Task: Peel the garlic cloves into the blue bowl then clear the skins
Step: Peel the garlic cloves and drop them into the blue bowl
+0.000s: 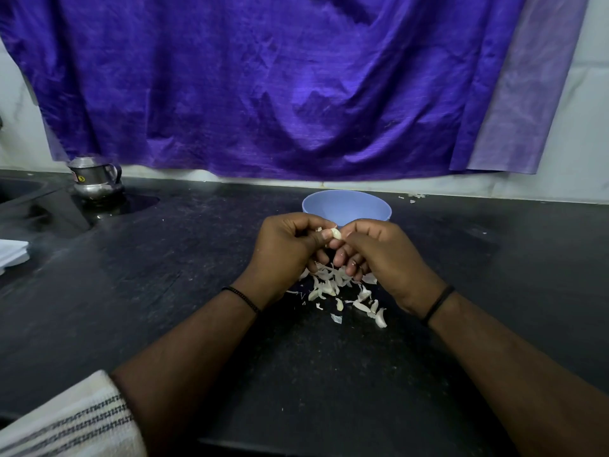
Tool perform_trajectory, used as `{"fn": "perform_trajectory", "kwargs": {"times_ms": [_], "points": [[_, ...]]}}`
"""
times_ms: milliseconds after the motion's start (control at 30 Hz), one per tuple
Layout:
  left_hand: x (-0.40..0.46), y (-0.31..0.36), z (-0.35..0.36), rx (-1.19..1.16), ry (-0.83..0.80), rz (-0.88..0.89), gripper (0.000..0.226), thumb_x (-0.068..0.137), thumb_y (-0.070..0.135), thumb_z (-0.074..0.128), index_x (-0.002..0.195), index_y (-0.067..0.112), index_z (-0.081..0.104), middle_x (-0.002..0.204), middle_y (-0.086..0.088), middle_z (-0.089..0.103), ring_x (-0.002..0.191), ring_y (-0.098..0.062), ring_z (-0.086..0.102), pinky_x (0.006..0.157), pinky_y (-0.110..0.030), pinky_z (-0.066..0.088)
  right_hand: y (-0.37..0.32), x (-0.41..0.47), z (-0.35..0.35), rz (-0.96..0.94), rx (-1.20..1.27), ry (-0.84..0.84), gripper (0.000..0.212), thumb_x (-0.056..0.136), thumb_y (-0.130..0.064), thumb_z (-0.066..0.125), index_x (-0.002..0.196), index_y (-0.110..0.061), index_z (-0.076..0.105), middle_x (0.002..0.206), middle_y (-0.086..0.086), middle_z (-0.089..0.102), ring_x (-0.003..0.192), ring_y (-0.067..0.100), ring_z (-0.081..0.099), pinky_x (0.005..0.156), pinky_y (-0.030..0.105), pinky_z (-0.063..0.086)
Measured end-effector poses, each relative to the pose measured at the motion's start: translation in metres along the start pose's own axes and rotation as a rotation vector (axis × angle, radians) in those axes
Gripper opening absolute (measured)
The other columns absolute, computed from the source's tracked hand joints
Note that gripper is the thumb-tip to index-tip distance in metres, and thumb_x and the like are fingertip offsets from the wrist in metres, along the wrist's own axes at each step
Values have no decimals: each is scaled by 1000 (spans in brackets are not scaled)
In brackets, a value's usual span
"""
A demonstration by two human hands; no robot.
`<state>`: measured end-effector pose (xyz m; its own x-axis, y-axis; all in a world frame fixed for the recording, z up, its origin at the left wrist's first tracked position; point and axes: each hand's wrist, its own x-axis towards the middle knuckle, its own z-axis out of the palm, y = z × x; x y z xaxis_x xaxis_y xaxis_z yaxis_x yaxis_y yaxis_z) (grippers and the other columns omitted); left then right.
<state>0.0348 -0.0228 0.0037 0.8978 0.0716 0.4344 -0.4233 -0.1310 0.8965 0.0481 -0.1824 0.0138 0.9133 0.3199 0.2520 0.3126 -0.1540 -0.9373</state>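
A white garlic clove (335, 233) is pinched between both hands just in front of the blue bowl (346, 206). My left hand (286, 245) grips it with thumb and curled fingers; my right hand (379, 249) pinches its other side. Below the hands a pile of garlic skins and cloves (342, 288) lies scattered on the black counter (164, 275). The inside of the bowl is mostly hidden from this angle.
A steel pot (95, 179) stands at the back left beside a sink edge. A white folded cloth (11, 253) lies at the far left. A few skin bits (413, 196) sit by the wall behind the bowl. A purple cloth (280, 84) hangs behind.
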Motion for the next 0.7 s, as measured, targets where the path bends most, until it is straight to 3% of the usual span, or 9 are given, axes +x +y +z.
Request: {"fn": "perform_trajectory", "kwargs": {"times_ms": [267, 433, 700], "points": [[-2, 2, 0, 34, 26, 18, 12, 88, 0, 70, 97, 7, 73, 66, -9, 67, 51, -15, 62, 43, -26, 51, -1, -1, 0, -2, -59, 27, 20, 98, -9, 52, 86, -7, 67, 64, 2, 65, 55, 15, 54, 51, 24, 43], [-3, 4, 2, 138, 63, 61, 7, 87, 3, 72, 92, 8, 72, 66, 1, 71, 52, -14, 65, 46, -29, 53, 3, 1, 1, -29, -147, 89, 20, 96, -11, 55, 81, -14, 69, 62, 0, 67, 52, 11, 57, 50, 21, 45], [-6, 3, 3, 277, 105, 174, 12, 84, 10, 77, 95, 11, 77, 76, 6, 73, 60, -8, 70, 54, -16, 51, 5, 1, -1, -130, -300, 159, 18, 95, -22, 60, 81, -17, 70, 62, -3, 69, 52, 6, 60, 54, 24, 47]]}}
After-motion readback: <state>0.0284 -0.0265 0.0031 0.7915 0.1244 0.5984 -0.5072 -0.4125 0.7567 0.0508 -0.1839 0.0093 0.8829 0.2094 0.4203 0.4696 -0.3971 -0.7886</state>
